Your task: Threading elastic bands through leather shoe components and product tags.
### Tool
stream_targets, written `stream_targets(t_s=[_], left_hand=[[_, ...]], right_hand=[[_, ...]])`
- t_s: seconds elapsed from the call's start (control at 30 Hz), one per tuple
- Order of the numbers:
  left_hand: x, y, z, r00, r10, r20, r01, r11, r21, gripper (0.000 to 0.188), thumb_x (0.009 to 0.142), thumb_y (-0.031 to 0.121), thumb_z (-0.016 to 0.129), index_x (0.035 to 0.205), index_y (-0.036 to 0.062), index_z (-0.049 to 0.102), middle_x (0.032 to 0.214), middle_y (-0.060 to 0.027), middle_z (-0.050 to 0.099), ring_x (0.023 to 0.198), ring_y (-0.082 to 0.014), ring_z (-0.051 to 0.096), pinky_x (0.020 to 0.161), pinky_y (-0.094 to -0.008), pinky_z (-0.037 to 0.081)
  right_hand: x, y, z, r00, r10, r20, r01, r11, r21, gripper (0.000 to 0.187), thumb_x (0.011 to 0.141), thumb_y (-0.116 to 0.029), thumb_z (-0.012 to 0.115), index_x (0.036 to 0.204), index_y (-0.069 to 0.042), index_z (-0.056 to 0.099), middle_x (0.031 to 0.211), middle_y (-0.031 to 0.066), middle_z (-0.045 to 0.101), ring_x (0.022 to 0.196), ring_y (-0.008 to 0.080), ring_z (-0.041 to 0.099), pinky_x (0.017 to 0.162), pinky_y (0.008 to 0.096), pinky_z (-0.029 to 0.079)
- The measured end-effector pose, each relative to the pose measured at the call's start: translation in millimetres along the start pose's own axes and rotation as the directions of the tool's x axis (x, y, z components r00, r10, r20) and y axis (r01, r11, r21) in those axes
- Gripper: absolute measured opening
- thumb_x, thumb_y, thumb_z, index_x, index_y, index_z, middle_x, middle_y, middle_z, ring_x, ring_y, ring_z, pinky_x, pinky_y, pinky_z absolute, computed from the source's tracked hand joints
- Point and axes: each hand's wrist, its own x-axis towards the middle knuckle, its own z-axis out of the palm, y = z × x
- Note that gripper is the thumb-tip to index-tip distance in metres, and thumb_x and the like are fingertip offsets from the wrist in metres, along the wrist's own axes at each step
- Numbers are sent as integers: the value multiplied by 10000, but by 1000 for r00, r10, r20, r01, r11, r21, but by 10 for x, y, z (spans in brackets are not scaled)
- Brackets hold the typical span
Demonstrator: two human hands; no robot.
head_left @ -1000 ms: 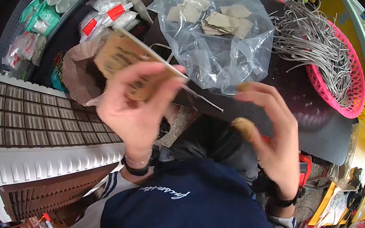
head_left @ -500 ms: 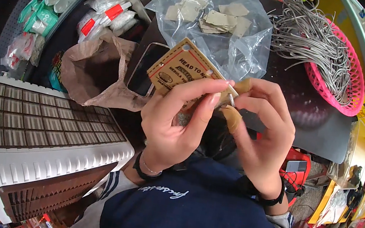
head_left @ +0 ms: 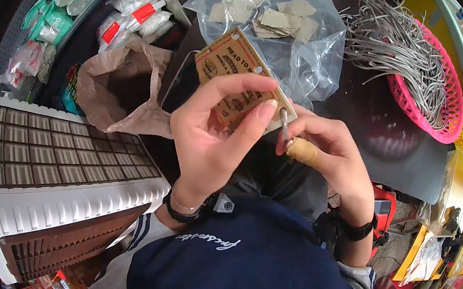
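Observation:
My left hand (head_left: pixel 203 131) pinches a tan printed card (head_left: pixel 219 58) between thumb and fingers, holding it tilted above my lap. Small holes show at the card's corners. At its near right corner, my right hand (head_left: pixel 341 156) grips a short length of grey cord (head_left: pixel 284 127) whose end meets the hole there; how far it passes through I cannot tell. Tan tape (head_left: pixel 303 151) wraps a digit of my right hand. Beyond the card, a clear plastic bag (head_left: pixel 316 67) lies on the dark table with several pale tags (head_left: pixel 279 24) on it.
A pink basket (head_left: pixel 451 113) heaped with grey cords (head_left: pixel 398 50) stands at the far right of the dark table (head_left: pixel 361 129). To my left are an open brown bag (head_left: pixel 93 83), a white-and-brown air cooler (head_left: pixel 76 205) and a shelf with packaged goods (head_left: pixel 54 22).
My right hand has shifted slightly down, and its fingers have turned, showing more of the cord at the corner. The card has risen and tilted with my left hand, which moved a little left.

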Motion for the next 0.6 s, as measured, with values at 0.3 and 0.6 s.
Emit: stream_targets(t_s=[0.3,0.6], left_hand=[[322,-242,-435,925,-28,-379,17,999,-32,323,739,-30,739,1037,-29,614,938,-68,640,812,-114,619,730,-215,498],[451,-310,-944,822,46,-568,-52,999,5,328,790,-20,695,1088,-62,563,952,-133,635,844,-174,644,730,-260,534]], right_hand=[[10,242,-171,958,203,204,-217,975,48,224,910,-157,556,894,46,650,887,122,679,845,166,630,797,278,466],[-240,333,-447,938,315,142,-329,940,89,258,902,-175,578,843,67,643,832,168,669,810,237,642,781,320,484]])
